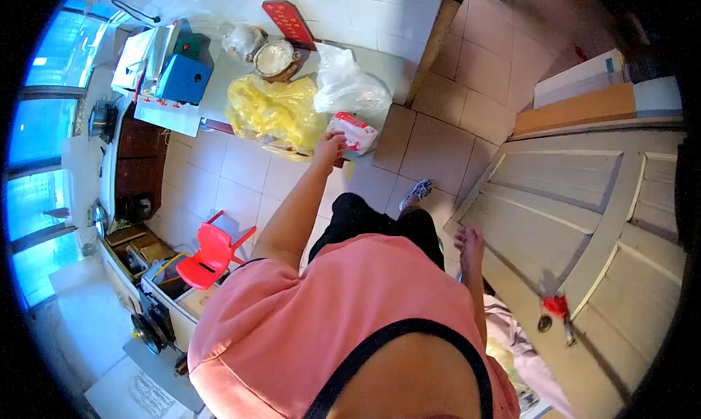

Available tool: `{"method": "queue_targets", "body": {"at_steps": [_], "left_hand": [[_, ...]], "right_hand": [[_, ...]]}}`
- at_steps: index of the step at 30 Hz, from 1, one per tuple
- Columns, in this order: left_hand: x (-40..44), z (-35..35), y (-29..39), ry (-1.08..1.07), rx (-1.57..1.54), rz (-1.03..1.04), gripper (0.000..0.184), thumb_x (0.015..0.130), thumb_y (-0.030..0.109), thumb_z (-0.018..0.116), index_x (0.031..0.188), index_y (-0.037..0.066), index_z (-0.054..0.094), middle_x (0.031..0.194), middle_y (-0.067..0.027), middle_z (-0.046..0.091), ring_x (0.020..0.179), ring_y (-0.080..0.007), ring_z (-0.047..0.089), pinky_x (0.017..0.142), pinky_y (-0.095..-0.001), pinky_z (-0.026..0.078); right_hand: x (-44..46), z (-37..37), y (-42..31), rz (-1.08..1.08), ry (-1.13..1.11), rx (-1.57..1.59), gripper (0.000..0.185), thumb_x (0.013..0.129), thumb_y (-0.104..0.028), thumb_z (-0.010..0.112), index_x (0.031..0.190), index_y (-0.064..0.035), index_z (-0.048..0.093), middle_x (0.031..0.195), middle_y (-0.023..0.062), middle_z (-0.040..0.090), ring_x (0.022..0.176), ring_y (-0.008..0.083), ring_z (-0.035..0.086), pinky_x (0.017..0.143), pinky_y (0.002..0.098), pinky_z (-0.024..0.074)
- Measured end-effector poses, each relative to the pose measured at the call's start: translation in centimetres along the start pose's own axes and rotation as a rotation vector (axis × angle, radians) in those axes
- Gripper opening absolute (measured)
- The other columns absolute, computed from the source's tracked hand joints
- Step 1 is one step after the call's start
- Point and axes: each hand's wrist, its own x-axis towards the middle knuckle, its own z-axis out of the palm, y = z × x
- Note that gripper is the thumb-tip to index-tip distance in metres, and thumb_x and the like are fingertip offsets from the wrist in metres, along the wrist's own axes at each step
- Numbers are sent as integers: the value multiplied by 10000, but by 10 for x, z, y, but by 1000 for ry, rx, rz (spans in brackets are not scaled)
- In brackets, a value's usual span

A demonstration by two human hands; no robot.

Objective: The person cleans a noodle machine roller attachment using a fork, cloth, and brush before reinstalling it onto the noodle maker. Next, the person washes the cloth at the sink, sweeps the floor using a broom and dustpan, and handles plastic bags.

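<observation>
My left hand (332, 149) reaches forward to the near edge of a table (398, 75), its fingers loosely bent. It overlaps the left side of a red-and-white soft packet (354, 132); whether it touches the packet I cannot tell. Just beyond it lie a yellow plastic bag (281, 111) and a white plastic bag (349, 83). My right hand (469, 245) hangs at my side with its fingers apart and bent, near the edge of a pale panelled door (555, 189). Nothing shows in it.
A lidded round pot (276, 59), a red box (289, 23) and a blue box (184, 79) stand farther back. A red plastic chair (208, 254) is on the tiled floor at left. Keys with a red tag (556, 306) hang from the door at right.
</observation>
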Motion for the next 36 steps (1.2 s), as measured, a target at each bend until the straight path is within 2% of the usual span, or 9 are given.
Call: {"method": "queue_targets", "body": {"at_steps": [9,11,16,19,23,27,28,31,36], "left_hand": [[16,141,43,224,28,-70,312,798,269,590,1067,121,534,829,-26,538,756,-160,548,651,-340,460],[41,140,38,297,-91,-231,533,788,411,589,1182,83,445,1161,-107,493,920,-215,518,722,-372,454],[82,138,43,461,-257,-378,898,703,578,603,1358,86,234,1362,-144,278,1088,-245,444,821,-451,416],[147,167,48,396,-231,-348,872,705,606,565,1354,112,256,1370,-132,281,1155,-248,397,884,-481,383],[190,237,68,295,-153,-362,841,716,583,554,1349,112,263,1366,-133,287,1160,-255,392,895,-485,373],[215,308,61,277,-101,-425,809,727,561,543,1343,113,269,1363,-134,293,1166,-263,387,906,-488,362],[225,326,58,266,-87,-436,802,730,555,541,1342,113,270,1362,-135,294,1167,-265,386,909,-489,360],[259,389,58,225,-54,-485,778,738,538,533,1337,113,275,1360,-136,298,1172,-271,382,918,-492,352],[317,500,71,155,22,-531,740,752,510,519,1330,113,283,1356,-137,306,1179,-280,376,931,-497,339]], "right_hand": [[108,-37,-165,-145,-40,33,232,893,-237,497,1063,-95,568,868,47,614,695,124,574,541,250,460],[138,-50,-183,-139,-40,82,231,891,-233,500,1064,-98,572,870,48,615,697,124,576,535,247,458],[204,-67,-221,-119,-64,37,302,896,-293,479,1124,-103,532,887,57,611,724,139,573,580,276,478],[271,-80,-243,-58,-13,82,363,880,-354,467,1141,-107,515,873,74,614,717,166,582,578,302,488],[364,-72,-226,-124,-494,494,412,878,-300,474,1205,-51,440,948,149,595,744,255,612,587,369,532],[389,-20,-275,-286,-147,-232,301,890,-196,501,1164,-74,475,875,72,609,700,203,602,558,337,532],[367,-20,-314,-141,-186,127,269,885,-199,515,1123,-73,503,874,71,611,687,189,598,534,329,523],[409,-27,-315,-281,-159,11,294,872,-253,537,1095,-62,544,770,62,597,627,145,574,497,296,497],[465,-58,-376,66,-112,-127,362,885,-279,490,1172,-58,496,878,115,626,659,182,608,501,325,507]]}}
